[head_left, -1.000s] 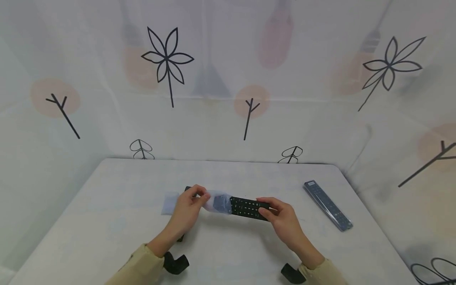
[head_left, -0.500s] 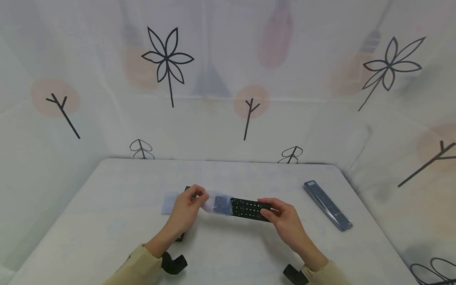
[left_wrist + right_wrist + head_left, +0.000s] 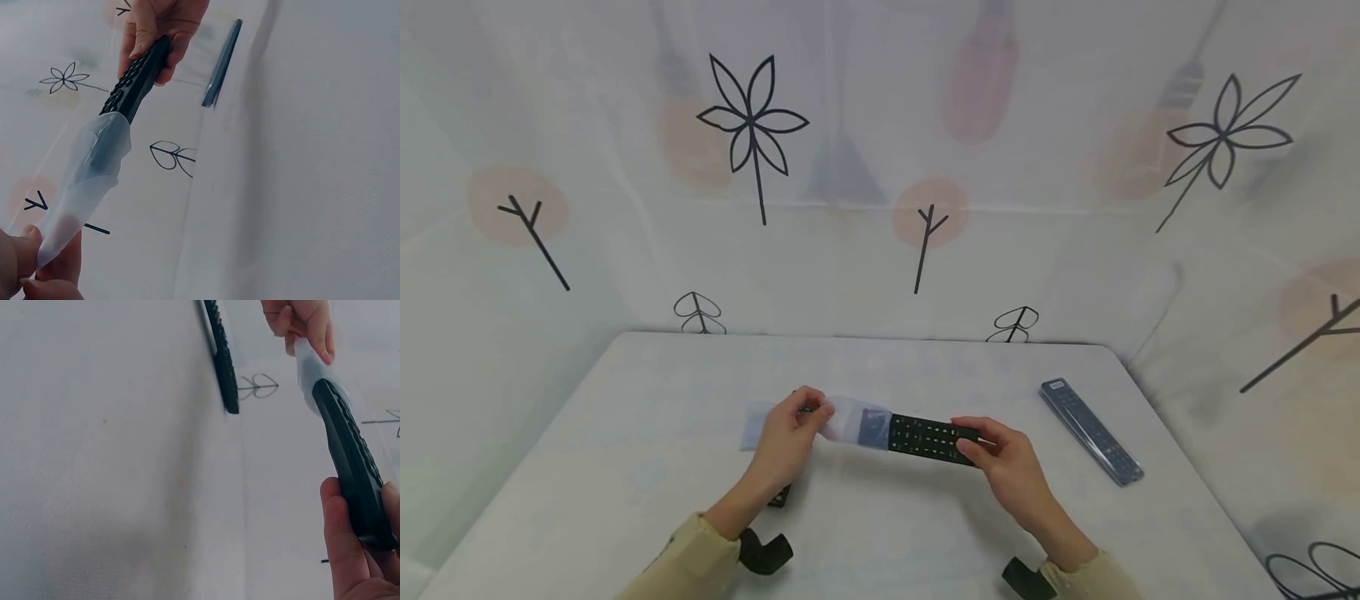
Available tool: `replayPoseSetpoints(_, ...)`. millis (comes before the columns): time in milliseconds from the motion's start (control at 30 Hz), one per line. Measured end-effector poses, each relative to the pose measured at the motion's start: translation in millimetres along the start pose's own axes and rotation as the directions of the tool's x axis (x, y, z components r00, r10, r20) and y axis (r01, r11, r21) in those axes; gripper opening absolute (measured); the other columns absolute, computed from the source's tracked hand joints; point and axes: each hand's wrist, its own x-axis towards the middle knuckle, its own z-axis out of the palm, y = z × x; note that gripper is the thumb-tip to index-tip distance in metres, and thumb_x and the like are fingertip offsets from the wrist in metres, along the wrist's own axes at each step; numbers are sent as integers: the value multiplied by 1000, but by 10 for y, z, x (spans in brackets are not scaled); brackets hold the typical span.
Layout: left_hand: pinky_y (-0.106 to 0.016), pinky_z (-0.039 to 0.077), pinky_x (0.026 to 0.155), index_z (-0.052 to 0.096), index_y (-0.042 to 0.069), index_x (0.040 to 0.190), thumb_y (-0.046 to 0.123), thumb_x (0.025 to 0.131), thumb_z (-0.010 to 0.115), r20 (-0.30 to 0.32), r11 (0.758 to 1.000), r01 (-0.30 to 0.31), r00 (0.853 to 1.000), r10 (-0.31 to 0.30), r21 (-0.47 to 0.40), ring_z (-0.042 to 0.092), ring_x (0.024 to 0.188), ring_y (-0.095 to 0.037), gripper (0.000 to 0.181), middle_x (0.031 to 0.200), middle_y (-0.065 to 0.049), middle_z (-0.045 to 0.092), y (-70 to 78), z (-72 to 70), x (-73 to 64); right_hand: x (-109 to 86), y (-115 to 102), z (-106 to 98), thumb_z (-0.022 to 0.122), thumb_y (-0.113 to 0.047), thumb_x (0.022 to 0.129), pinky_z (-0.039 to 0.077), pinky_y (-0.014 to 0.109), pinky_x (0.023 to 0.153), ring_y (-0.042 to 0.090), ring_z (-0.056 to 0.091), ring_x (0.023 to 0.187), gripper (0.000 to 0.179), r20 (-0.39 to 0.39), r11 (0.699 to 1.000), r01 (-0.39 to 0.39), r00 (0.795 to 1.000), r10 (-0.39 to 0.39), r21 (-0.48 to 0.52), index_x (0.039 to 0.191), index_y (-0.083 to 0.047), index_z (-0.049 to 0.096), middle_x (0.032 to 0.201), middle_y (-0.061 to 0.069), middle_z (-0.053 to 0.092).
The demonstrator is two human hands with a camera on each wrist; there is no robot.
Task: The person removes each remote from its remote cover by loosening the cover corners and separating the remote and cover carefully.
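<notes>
My right hand (image 3: pixel 1007 462) grips the bare end of a black remote control (image 3: pixel 928 439), thumb on the key side. The other end of the remote sits inside a translucent plastic sleeve (image 3: pixel 848 419). At the sleeve's far end, my left hand (image 3: pixel 790 433) pinches the plastic between thumb and fingers. In the left wrist view the sleeve (image 3: pixel 87 169) hangs crumpled around the remote (image 3: pixel 137 81). The right wrist view shows the remote's dark underside and side edge (image 3: pixel 350 462). Both hands hold the remote and sleeve above the white table.
A second black remote (image 3: pixel 780 497) lies on the table, mostly hidden behind my left hand and forearm. Beside it lies a flat bluish plastic sleeve (image 3: pixel 754 425). At the right, a remote wrapped in clear plastic (image 3: pixel 1092 432) rests on the table (image 3: pixel 880 533). A patterned cloth (image 3: pixel 850 250) hangs behind.
The right hand has moved slightly right with the remote, and more of its keys show outside the sleeve. The left hand still pinches the sleeve's end, raised slightly.
</notes>
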Motion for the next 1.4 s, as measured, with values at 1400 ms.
replayPoseSetpoints(1400, -24, 38, 46, 67, 16, 100, 17, 96, 68, -19, 1000, 12, 1000, -12, -6, 48, 53, -16, 4, 80, -2, 63, -85, -88, -27, -17, 158, -182, 65, 3, 93, 55, 30, 85, 29, 64, 110, 32, -7, 999, -47, 999, 47, -21, 125, 0, 65, 128, 16, 61)
